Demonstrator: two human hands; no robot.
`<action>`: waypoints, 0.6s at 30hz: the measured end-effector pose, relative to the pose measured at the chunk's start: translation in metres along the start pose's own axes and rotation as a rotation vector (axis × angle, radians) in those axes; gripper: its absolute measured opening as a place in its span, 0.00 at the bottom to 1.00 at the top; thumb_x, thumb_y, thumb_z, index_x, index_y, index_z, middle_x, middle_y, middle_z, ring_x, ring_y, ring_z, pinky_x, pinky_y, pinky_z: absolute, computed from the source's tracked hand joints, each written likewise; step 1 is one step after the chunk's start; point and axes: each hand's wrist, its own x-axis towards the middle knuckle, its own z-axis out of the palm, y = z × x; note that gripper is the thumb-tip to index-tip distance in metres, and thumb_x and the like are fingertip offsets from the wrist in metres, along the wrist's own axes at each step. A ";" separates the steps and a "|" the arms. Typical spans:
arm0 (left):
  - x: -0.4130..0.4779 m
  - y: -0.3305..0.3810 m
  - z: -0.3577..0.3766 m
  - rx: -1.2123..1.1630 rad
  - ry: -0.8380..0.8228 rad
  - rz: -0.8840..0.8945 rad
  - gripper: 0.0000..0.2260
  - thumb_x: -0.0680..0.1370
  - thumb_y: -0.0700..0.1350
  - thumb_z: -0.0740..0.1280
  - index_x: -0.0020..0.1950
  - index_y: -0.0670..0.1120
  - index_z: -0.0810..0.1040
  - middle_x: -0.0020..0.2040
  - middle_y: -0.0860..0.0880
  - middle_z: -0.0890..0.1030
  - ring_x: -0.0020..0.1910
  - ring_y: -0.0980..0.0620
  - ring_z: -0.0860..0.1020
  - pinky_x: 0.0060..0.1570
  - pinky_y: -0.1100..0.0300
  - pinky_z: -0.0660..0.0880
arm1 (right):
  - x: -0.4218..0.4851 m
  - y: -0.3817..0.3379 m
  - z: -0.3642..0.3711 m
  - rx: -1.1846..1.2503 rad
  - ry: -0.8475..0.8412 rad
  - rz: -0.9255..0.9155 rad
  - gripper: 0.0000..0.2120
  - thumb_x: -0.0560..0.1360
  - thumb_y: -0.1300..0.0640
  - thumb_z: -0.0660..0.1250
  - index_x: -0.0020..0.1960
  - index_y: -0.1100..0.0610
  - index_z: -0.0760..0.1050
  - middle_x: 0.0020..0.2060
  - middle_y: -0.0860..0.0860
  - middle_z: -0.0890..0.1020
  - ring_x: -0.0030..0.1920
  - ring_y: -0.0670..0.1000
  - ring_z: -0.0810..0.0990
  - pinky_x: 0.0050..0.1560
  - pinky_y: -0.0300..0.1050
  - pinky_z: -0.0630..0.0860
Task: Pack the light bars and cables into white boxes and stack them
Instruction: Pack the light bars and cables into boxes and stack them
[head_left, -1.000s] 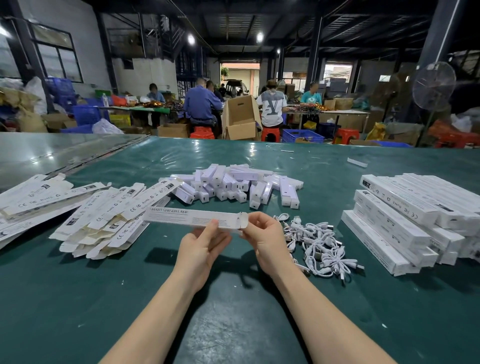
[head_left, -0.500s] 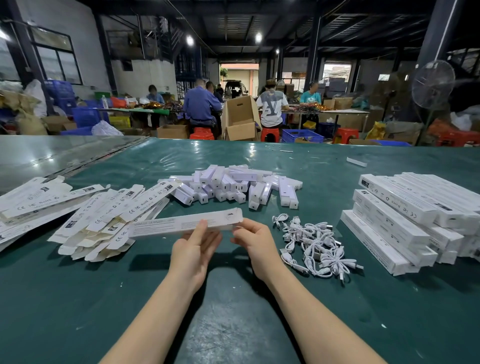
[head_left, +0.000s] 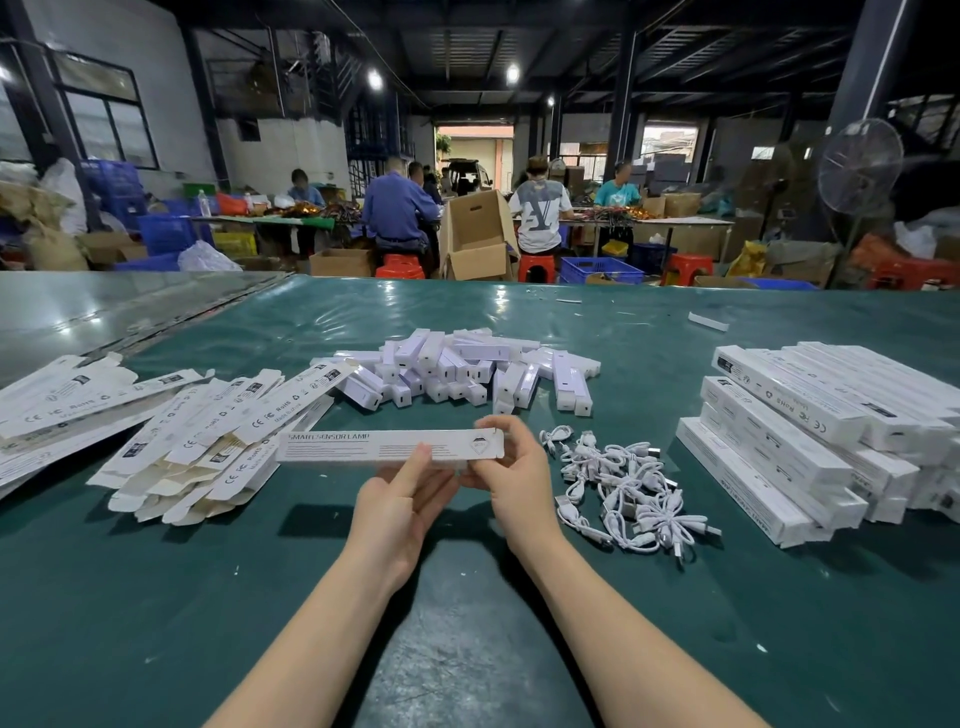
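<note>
- Near the middle of the green table (head_left: 156, 597), just above its surface, a long white box (head_left: 389, 445) lies level across the view with its printed face toward the camera, held by both hands.
- By the look of it, the box is thin card: light, fairly stiff along its length, but easy to dent or crease if it is squeezed on its broad faces. It is best taken at the ends and edges, where the folds give it strength.
- The left hand (head_left: 400, 499) holds the box from below, right of its middle. One digit lies straight up against the near face and the others pass underneath, loosely spread rather than clenched.
- The right hand (head_left: 511, 467) pinches the right end, with its fingers (head_left: 506, 423) curled over the top edge. I judge it is working the end flap, though the flap itself is hidden.
- Light bars (head_left: 457, 371) lie heaped farther back, and the cables (head_left: 618, 483) are tangled just right of the hands.
- Flat box blanks (head_left: 208, 431) fan out on the left, and packed boxes (head_left: 810, 431) are stacked at the right.
</note>
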 end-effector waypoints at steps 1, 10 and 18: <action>0.000 0.000 0.000 -0.009 0.003 0.007 0.09 0.79 0.39 0.61 0.54 0.35 0.76 0.41 0.43 0.84 0.40 0.53 0.84 0.37 0.65 0.79 | -0.001 0.000 0.001 -0.024 -0.010 -0.011 0.18 0.69 0.76 0.60 0.41 0.53 0.75 0.36 0.50 0.80 0.38 0.48 0.77 0.36 0.39 0.78; 0.000 0.008 0.001 -0.273 0.083 0.077 0.11 0.79 0.32 0.58 0.59 0.40 0.71 0.38 0.45 0.83 0.34 0.53 0.83 0.37 0.61 0.81 | -0.003 -0.005 0.008 0.120 -0.149 0.105 0.11 0.68 0.67 0.63 0.47 0.59 0.80 0.39 0.51 0.82 0.42 0.46 0.78 0.47 0.40 0.78; -0.001 0.015 0.001 -0.308 0.074 -0.082 0.12 0.77 0.30 0.54 0.38 0.39 0.72 0.28 0.46 0.80 0.38 0.48 0.77 0.35 0.61 0.80 | 0.001 -0.005 0.006 0.278 -0.176 0.255 0.15 0.80 0.54 0.56 0.45 0.59 0.78 0.35 0.52 0.82 0.32 0.49 0.80 0.37 0.42 0.79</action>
